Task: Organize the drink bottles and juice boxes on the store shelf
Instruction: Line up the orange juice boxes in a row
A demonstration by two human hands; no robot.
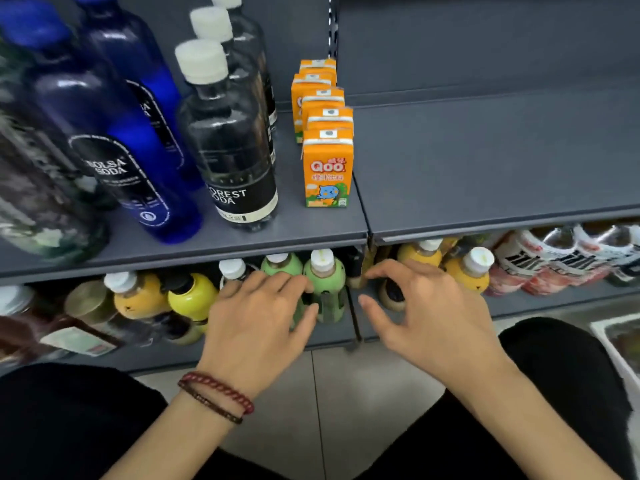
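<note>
head | left hand (pixel 256 317) at lower shelf (pixel 540 303), fingers loosely spread over green bottles (pixel 327 285), cannot tell if it grips | right hand (pixel 429 306) just right of them, fingers half-curled, thumb apart, holding nothing | orange juice boxes (pixel 328 168) in a row on upper shelf (pixel 485 161), beside clear soda bottles (pixel 235 150)

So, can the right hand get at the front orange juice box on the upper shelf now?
Probably yes. The right hand seems to hold nothing, and the upper shelf beside the front juice box is bare, so the way looks free.
</note>
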